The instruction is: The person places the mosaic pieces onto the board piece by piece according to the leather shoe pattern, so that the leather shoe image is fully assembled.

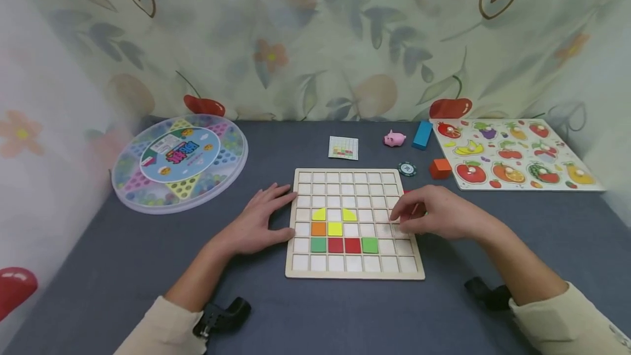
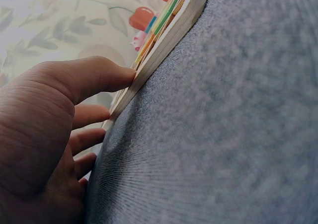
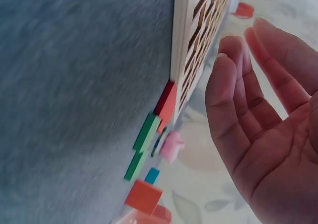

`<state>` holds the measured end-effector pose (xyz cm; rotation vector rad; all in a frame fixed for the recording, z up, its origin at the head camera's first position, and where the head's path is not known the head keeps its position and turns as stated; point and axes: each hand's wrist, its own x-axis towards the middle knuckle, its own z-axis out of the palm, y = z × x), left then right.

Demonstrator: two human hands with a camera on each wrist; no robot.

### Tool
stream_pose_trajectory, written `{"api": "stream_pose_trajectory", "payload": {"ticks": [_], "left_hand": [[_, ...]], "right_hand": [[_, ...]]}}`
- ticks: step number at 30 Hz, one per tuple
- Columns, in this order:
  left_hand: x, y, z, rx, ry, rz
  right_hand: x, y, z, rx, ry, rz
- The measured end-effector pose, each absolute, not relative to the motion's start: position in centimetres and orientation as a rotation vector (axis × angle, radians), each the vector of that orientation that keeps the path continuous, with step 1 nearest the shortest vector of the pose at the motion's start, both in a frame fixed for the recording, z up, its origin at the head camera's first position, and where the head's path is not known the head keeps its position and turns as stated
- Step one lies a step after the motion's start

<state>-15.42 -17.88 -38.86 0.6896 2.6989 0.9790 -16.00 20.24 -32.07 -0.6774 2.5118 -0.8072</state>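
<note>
A wooden grid board [image 1: 355, 275] lies flat on the table. Within its cells sit two yellow rounded tiles [image 1: 319, 215], an orange tile [image 1: 318, 229], a yellow square tile [image 1: 335, 229], two red tiles [image 1: 336, 245] and two green tiles [image 1: 370, 245]. My left hand [image 1: 253, 228] touches the board's left edge with thumb and fingertips, fingers extended. Above the right edge hovers my right hand [image 1: 439, 213], its fingers loosely bent; the right wrist view shows nothing between them. Beside the board there, a red block [image 3: 167, 102] and two green blocks [image 3: 146, 133] are mostly hidden by this hand in the head view.
Behind the board lie a pattern card [image 1: 343, 148], a pink pig figure [image 1: 394, 138], a poker chip [image 1: 407, 169], a blue block [image 1: 422, 135] and an orange block [image 1: 440, 169]. A fruit puzzle board [image 1: 522, 185] stands right; a round game box [image 1: 236, 174], left.
</note>
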Motion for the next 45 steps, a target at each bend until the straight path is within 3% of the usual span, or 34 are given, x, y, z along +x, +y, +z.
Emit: {"api": "stream_pose_trajectory", "payload": {"ticks": [21,45], "left_hand": [[-15.5,-17.8,-38.7,0.7,2.691,0.986],[-15.5,-17.8,-38.7,0.672,2.689,0.971]], "right_hand": [[-15.4,17.4,-33.0,-0.76,2.4,-0.732],[-17.3,24.7,-33.3,-0.531,2.674,-0.686]]}}
